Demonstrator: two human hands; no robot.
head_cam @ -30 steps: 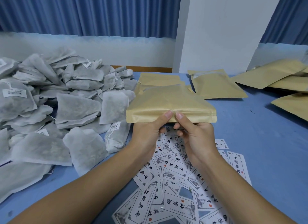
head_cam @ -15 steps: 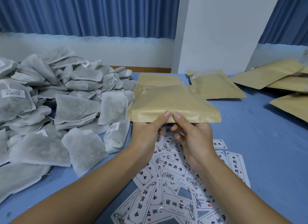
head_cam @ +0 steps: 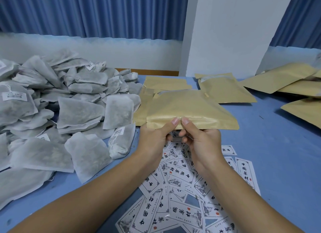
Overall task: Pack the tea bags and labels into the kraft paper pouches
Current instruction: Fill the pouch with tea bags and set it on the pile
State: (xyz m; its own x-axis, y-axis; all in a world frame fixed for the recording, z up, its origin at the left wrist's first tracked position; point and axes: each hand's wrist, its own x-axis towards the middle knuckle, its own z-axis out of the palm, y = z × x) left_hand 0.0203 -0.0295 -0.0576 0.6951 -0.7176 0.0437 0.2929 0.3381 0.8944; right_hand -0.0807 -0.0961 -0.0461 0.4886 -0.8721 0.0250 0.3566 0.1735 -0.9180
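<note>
Blue table [head_cam: 278,154] before blue curtains [head_cam: 95,12] and a white pillar [head_cam: 225,33]. Left hand [head_cam: 154,140] and right hand [head_cam: 201,140] both pinch the near edge of one kraft pouch [head_cam: 187,109], thumbs side by side on top, pouch raised above the scattered labels [head_cam: 182,189]. Tea bags [head_cam: 60,107] heaped at left. More pouches [head_cam: 224,88] lie flat behind and to the right.
</note>
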